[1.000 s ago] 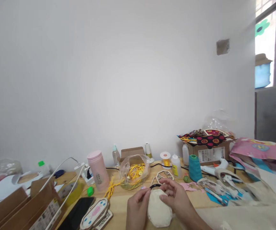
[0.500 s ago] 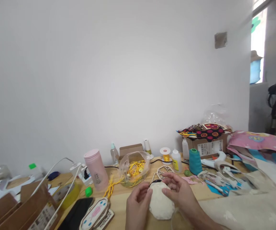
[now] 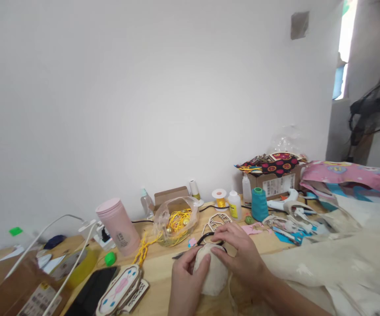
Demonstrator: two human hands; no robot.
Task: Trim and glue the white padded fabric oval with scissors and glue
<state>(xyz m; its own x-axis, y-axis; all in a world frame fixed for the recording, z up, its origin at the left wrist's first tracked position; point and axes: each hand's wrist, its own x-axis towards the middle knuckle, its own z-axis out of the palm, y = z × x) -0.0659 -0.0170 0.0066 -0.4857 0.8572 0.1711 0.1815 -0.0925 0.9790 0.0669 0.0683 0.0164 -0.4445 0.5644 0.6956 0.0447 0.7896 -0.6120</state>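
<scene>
Both my hands hold a cream-coloured padded fabric piece (image 3: 213, 276) over the wooden table (image 3: 163, 274). My left hand (image 3: 186, 281) grips its left edge, thumb on top. My right hand (image 3: 240, 259) curls over its upper right edge, fingers closed on the cloth. Just beyond my fingertips lie a pair of black-handled scissors (image 3: 206, 239) and a laser-cut wooden frame (image 3: 216, 220).
A pink tumbler (image 3: 115, 226), a clear bag of yellow cord (image 3: 175, 219), a teal thread spool (image 3: 259, 204), glue bottles, a glue gun (image 3: 280, 204) and a cardboard box of fabric (image 3: 273, 177) stand behind. Decorated wooden pieces (image 3: 122, 292) and a black phone (image 3: 92, 292) lie left. Cream cloth (image 3: 334, 267) covers the right.
The view has swung left and down. My hands have tilted the fabric piece upward, and the left thumb now presses on its top.
</scene>
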